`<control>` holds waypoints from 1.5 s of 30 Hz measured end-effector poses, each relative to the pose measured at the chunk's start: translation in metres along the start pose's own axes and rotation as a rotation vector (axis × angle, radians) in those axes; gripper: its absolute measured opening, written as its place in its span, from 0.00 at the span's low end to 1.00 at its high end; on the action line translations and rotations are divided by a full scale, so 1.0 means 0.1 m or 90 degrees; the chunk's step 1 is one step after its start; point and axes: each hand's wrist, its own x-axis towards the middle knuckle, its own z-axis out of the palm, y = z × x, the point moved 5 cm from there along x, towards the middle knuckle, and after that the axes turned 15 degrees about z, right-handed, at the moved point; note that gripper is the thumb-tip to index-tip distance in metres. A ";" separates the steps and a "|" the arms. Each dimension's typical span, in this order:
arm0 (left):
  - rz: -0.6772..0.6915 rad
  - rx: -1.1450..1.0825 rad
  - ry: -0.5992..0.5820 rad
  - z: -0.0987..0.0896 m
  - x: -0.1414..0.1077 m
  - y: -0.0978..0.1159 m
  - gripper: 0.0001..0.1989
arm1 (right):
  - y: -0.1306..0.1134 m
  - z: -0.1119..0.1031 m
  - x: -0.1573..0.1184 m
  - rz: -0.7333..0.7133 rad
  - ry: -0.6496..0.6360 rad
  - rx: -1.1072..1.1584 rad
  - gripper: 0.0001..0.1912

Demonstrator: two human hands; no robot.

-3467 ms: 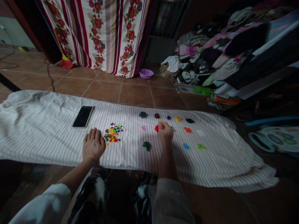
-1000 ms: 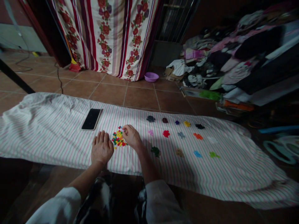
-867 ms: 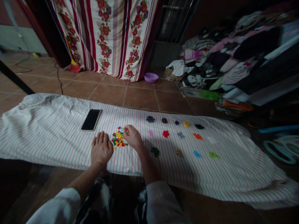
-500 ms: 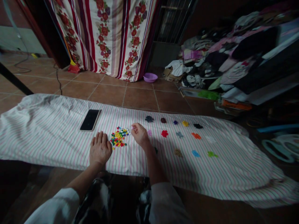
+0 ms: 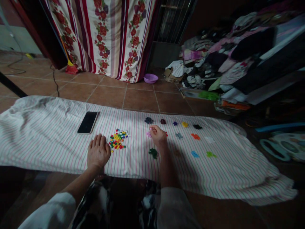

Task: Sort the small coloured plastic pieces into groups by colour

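My left hand (image 5: pixel 98 151) lies flat on the striped cloth (image 5: pixel 57 146), fingers stretched out, just left of a mixed heap of tiny coloured cubes (image 5: pixel 118 139). Thumb and fingertips of my right hand (image 5: pixel 158 136) are pinched together over the small pink pile (image 5: pixel 149 135). Between them shows what looks like a small pink cube. A red pile is mostly covered by this hand. Near my right forearm lies a dark green pile (image 5: pixel 153 153), with a brown pile (image 5: pixel 177 153) on the other side in shadow.
Single-colour piles spread rightward: dark grey (image 5: pixel 149 120), maroon (image 5: pixel 163 121), yellow (image 5: pixel 185 124), black (image 5: pixel 197 126), orange (image 5: pixel 195 136), blue (image 5: pixel 194 154) and lime (image 5: pixel 211 154). A phone (image 5: pixel 88 122) lies left. Beyond are a purple basin (image 5: pixel 151 78) and heaped clothes (image 5: pixel 221 54).
My right hand has moved right, from beside the mixed heap to the pink pile, still pinched. The dark green pile is now uncovered and the red one mostly hidden. My left hand stays flat.
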 end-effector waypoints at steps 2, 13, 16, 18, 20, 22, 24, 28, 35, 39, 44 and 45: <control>0.002 0.005 -0.001 0.00 0.00 0.00 0.25 | 0.06 -0.05 0.01 0.019 0.011 -0.002 0.09; 0.002 0.014 0.007 0.00 0.00 0.01 0.25 | 0.08 -0.06 0.00 -0.016 0.000 -0.117 0.11; 0.001 0.010 0.006 0.00 0.00 0.00 0.25 | 0.09 -0.07 0.00 -0.006 0.001 -0.142 0.12; -0.001 0.004 0.004 0.00 0.00 0.00 0.25 | 0.11 -0.06 0.00 0.001 -0.007 -0.152 0.13; -0.002 -0.002 0.002 -0.01 0.00 0.00 0.25 | 0.12 -0.06 -0.01 0.002 -0.011 -0.161 0.13; -0.002 -0.002 0.002 -0.01 0.01 0.00 0.25 | 0.13 -0.05 -0.01 0.002 -0.010 -0.169 0.13; -0.002 0.001 0.003 -0.01 0.01 0.01 0.25 | 0.14 -0.05 0.00 0.005 -0.006 -0.177 0.14; -0.005 0.008 0.007 -0.02 0.00 0.01 0.25 | 0.19 -0.02 0.02 0.012 -0.022 -0.187 0.13; -0.006 0.012 0.007 -0.01 0.00 0.01 0.25 | 0.22 0.05 0.02 0.045 -0.050 -0.232 0.13; -0.008 0.003 0.009 -0.01 0.00 0.01 0.25 | 0.19 0.07 0.01 0.037 -0.060 -0.223 0.17; -0.015 -0.026 0.014 -0.01 0.00 0.00 0.25 | 0.18 0.06 -0.01 -0.010 -0.076 -0.198 0.24; -0.014 -0.029 0.016 -0.01 0.00 0.00 0.25 | 0.18 0.06 -0.02 -0.013 -0.084 -0.196 0.24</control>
